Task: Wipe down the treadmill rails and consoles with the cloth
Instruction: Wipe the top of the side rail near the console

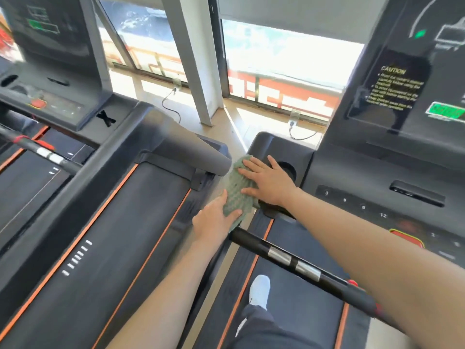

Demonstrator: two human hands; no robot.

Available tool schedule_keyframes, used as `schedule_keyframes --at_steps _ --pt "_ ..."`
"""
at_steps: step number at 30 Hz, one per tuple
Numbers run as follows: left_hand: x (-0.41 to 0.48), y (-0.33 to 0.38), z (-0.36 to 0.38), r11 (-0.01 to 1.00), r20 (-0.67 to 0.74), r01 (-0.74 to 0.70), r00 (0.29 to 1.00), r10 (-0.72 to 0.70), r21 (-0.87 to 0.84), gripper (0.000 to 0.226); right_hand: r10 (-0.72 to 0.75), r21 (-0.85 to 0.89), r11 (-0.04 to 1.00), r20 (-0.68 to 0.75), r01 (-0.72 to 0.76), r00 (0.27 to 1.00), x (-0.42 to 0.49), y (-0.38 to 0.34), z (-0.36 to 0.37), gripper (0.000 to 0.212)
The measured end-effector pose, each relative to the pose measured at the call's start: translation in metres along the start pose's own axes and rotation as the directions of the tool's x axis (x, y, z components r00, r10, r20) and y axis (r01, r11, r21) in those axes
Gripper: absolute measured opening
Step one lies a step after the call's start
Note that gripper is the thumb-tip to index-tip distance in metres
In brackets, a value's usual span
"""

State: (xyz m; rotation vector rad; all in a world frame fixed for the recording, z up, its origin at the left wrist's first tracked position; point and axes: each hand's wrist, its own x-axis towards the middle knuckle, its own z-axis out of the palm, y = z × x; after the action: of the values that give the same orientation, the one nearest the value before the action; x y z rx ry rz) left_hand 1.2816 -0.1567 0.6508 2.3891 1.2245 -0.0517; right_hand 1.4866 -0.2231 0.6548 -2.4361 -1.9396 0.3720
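A green textured cloth (237, 190) lies over the left front corner of the right treadmill's console (357, 177), hanging down toward the black handrail (297, 263). My left hand (214, 219) pinches the cloth's lower edge between thumb and fingers, just above the rail's near end. My right hand (269, 183) presses flat on the cloth's upper part, fingers spread, beside the round cup holder (289, 170).
A second treadmill (130, 197) with orange-edged belt stands close on the left, its grey side arm (201, 149) almost touching the cloth. Console screens rise at both sides. My white shoe (260, 289) stands on the right belt. Windows, a pillar and floor cables lie ahead.
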Motion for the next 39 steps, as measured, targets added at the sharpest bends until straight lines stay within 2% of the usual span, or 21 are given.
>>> schedule_keyframes --at_steps 6,11,17,20,22,24,27,29,35,39 --pt "0.044 0.024 0.001 0.994 -0.001 -0.111 0.994 0.111 0.024 0.074 0.104 0.025 0.994 0.062 -0.106 0.993 0.017 0.037 -0.017 0.071" --pt "0.084 0.037 0.0 0.976 0.075 -0.214 0.974 0.216 -0.027 0.072 0.223 0.021 0.974 0.087 -0.225 0.971 0.013 0.059 -0.025 0.071" --pt "0.127 0.06 0.002 0.931 0.15 -0.35 0.92 0.363 -0.102 0.077 0.361 -0.181 0.924 0.117 -0.338 0.925 0.006 0.068 -0.04 0.072" --pt "0.141 0.061 -0.001 0.904 0.187 -0.391 0.888 0.419 -0.17 0.078 0.428 -0.225 0.89 0.111 -0.397 0.897 0.001 0.061 -0.053 0.053" --pt "0.14 0.058 -0.001 0.887 0.137 -0.422 0.883 0.449 -0.186 0.073 0.398 -0.186 0.904 0.032 -0.386 0.917 -0.005 0.058 -0.054 0.042" --pt "0.133 0.058 0.004 0.883 0.043 -0.441 0.891 0.453 -0.157 0.066 0.288 -0.031 0.957 -0.046 -0.29 0.956 -0.009 0.057 -0.047 0.044" --pt "0.128 0.061 0.013 0.883 0.049 -0.446 0.888 0.457 -0.148 0.062 0.191 0.193 0.962 0.027 -0.193 0.981 -0.004 0.056 -0.035 0.061" --pt "0.134 0.064 0.016 0.888 0.083 -0.438 0.888 0.451 -0.144 0.064 0.225 0.19 0.952 0.099 -0.241 0.969 0.001 0.06 -0.028 0.065" --pt "0.172 0.087 0.016 0.857 0.164 -0.506 0.841 0.515 -0.094 0.065 0.393 0.077 0.911 0.145 -0.406 0.908 0.012 0.088 -0.031 0.067" --pt "0.182 0.097 0.018 0.805 0.19 -0.591 0.786 0.588 -0.048 0.059 0.412 -0.035 0.911 0.155 -0.412 0.898 0.006 0.089 -0.031 0.064"
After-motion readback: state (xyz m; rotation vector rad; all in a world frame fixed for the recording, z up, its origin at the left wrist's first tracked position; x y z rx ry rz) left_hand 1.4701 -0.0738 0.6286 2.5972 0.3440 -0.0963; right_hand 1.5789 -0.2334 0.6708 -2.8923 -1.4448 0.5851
